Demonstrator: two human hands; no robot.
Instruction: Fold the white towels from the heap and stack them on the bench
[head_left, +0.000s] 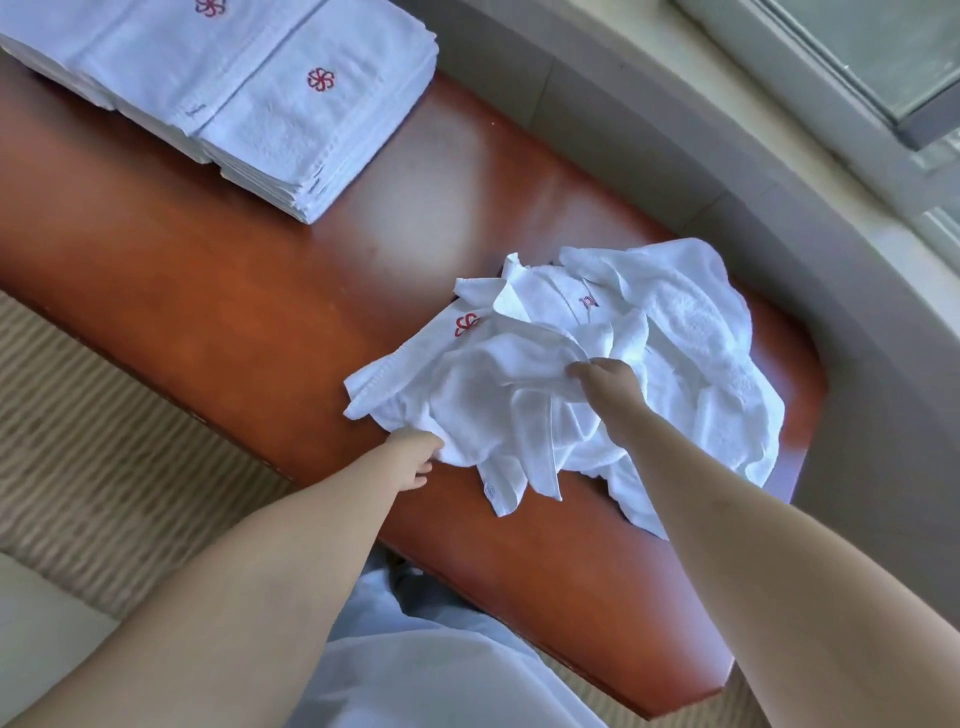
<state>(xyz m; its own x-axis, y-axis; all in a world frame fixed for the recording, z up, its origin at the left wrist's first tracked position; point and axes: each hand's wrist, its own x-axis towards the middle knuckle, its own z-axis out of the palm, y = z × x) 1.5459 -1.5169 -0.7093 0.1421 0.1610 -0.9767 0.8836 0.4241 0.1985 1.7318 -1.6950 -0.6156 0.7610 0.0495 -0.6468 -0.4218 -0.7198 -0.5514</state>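
A heap of crumpled white towels (670, 332) with red logos lies on the right end of the reddish-brown wooden bench (234, 291). My right hand (605, 382) grips a fold of the top towel (483, 384) near the heap's middle. My left hand (415, 460) holds that same towel's near edge at the bench's front side; its fingertips are tucked under the cloth. Two stacks of folded white towels (291, 104) with red flower logos stand at the bench's far left.
A striped beige carpet (104, 447) lies in front of the bench. A grey curved wall ledge (779, 197) and a window frame (857, 62) run behind it. My white clothing (441, 665) shows at the bottom.
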